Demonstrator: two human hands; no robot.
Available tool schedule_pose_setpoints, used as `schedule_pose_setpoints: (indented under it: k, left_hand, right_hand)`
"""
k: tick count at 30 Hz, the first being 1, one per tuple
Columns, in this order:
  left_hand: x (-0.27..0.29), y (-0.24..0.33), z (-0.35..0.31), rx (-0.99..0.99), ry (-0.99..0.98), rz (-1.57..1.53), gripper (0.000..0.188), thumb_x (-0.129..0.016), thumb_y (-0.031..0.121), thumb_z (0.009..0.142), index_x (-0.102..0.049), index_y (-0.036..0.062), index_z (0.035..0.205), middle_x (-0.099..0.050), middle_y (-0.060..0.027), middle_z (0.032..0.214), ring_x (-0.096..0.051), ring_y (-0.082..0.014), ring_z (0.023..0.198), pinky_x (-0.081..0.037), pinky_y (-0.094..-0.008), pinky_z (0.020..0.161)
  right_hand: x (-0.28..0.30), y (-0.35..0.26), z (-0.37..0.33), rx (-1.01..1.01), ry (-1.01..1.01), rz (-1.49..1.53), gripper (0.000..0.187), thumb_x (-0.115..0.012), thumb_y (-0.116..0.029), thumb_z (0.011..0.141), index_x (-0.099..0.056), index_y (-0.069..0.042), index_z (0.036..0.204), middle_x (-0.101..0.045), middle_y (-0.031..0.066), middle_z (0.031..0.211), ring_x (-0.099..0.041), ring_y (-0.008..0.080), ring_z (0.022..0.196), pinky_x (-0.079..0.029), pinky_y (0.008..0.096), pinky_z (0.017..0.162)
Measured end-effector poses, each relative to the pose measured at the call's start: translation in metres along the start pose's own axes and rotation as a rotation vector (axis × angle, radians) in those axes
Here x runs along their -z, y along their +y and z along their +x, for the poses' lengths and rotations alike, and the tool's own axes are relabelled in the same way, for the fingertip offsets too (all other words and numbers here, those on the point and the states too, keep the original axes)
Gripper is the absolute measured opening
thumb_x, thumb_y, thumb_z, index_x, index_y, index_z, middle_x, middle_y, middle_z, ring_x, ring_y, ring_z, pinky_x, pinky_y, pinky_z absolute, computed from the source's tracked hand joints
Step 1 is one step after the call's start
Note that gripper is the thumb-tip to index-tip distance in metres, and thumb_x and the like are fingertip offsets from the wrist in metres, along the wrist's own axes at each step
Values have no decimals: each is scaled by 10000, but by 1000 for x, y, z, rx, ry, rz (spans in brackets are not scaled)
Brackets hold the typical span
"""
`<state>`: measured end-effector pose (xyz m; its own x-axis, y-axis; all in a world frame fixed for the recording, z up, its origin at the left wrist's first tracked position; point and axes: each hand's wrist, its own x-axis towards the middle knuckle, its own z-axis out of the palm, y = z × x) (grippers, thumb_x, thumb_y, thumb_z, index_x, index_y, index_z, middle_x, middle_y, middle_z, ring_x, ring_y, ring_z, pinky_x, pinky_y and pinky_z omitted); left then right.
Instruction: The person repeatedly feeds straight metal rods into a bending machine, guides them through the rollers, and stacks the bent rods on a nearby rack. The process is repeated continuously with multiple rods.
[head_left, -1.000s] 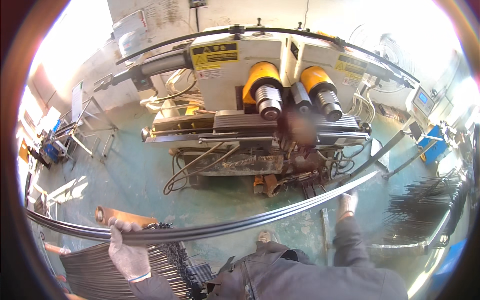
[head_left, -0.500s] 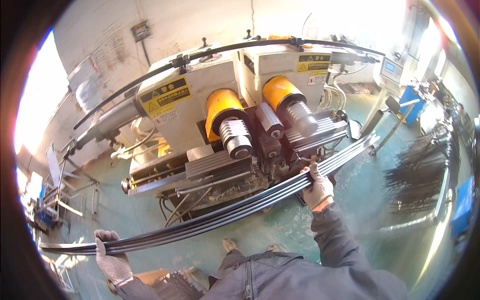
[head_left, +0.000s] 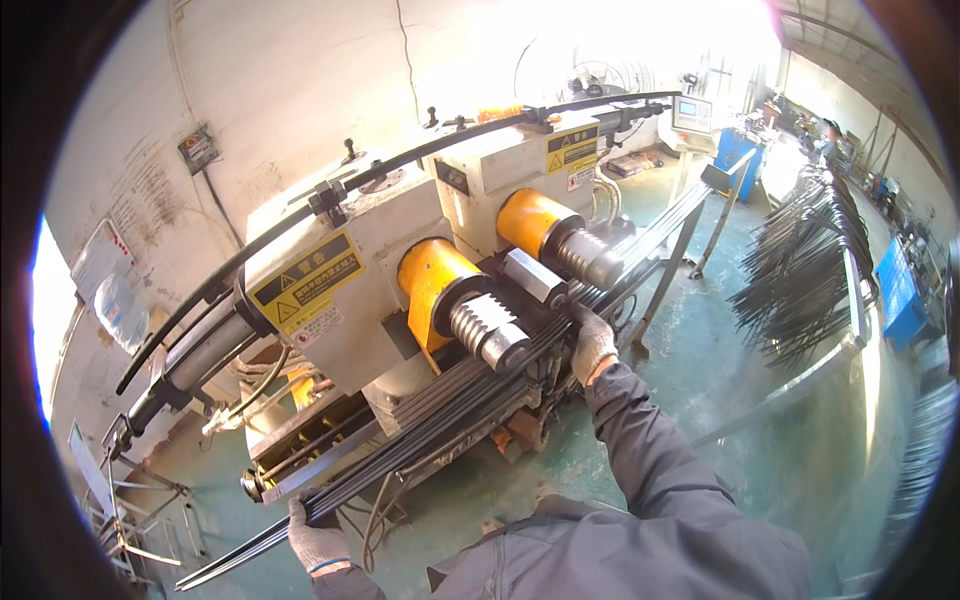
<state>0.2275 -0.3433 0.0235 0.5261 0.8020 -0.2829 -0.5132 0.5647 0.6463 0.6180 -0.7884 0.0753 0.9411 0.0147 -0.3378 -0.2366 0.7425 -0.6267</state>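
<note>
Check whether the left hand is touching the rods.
Touching: the head view shows the gloved left hand gripping the rods near their lower-left end.

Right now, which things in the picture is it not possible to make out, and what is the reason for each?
All in the head view:
Exact number of rods: they lie too close together to count.
Palms of the left hand and right hand: hidden by the backs of the gloves.
Text on the control panel: too small to read.
Grey streaked thing at the right: blurred and cut off by the dark rim.
</note>
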Motion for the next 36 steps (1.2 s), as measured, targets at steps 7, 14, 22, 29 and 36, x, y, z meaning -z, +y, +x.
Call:
schedule_pose_setpoints:
  k: [7, 14, 22, 29, 36]
  left_hand:
    - [-49, -36, 18, 123, -8, 40, 340, -649, 277, 1167, -740, -35, 1269, -801, -164, 1210, -761, -310, 1204, -613, -488, 1129]
    - [-50, -24, 24, 64, -134, -54, 349, -612, 301, 1177, -734, -23, 1223, -762, -174, 1297, -727, -379, 1234, -597, -592, 1124]
    - [-32, -10, 44, -27, 26, 86, 381, -639, 341, 1172, -741, -1, 1307, -797, -159, 1244, -754, -326, 1197, -619, -508, 1093]
    - [-88, -101, 6, 112, -165, 32, 414, -676, 352, 1157, -739, -23, 1320, -777, -192, 1315, -734, -347, 1270, -594, -519, 1153]
    - [-89, -84, 9, 216, -36, 26, 390, -614, 290, 1180, -707, -23, 1394, -757, -186, 1393, -701, -378, 1341, -537, -538, 1217]
  right_hand:
    - [22, 43, 68, 159, 80, -329, 230, -758, -286, 1053, -818, -66, 1080, -780, 52, 930, -714, 193, 785, -539, 351, 682]
    - [22, 54, 71, 81, 100, -112, 170, -755, -232, 1022, -767, -63, 1032, -719, 42, 844, -671, 200, 681, -548, 370, 655]
    - [6, 48, 60, 171, 252, -207, 381, -726, -392, 1075, -736, -19, 1004, -652, 34, 798, -579, 180, 654, -477, 395, 633]
    - [19, 53, 78, 109, 340, -564, 640, -615, -543, 1153, -733, 83, 1100, -703, 106, 869, -626, 206, 750, -512, 418, 708]
    - [46, 84, 105, 211, 84, -607, 362, -612, -311, 1165, -728, 4, 1027, -698, 50, 896, -604, 183, 768, -491, 412, 717]
